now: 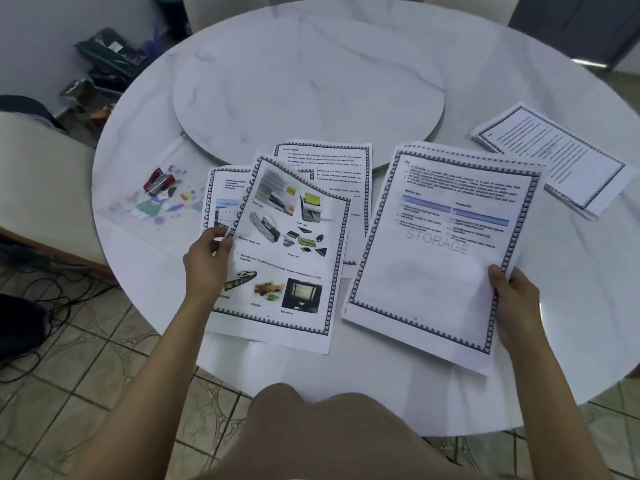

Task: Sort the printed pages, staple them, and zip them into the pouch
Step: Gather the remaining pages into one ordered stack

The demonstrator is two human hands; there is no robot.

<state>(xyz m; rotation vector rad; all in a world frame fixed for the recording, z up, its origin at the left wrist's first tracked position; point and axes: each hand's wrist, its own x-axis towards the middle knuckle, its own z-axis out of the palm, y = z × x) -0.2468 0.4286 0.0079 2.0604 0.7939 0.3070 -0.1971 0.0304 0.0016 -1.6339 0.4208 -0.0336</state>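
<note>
- Left hand (pixel 207 258): grip pinched on the left edge of a picture page (pixel 287 251), whose top corner curls upward.
- Right hand (pixel 512 292): grip clasped on the lower right edge of a text sheaf (pixel 443 251) marked "STORAGE", thumb on top.
- More pages (pixel 325 168) lie fanned on the bench (pixel 311 74) beneath the picture page.
- A separate stack (pixel 554 157) lies at the far right, well apart from both hands.
- A clear patterned pouch (pixel 152 202) lies at the left with a red stapler (pixel 158 180) on it.
- Both untouched.
</note>
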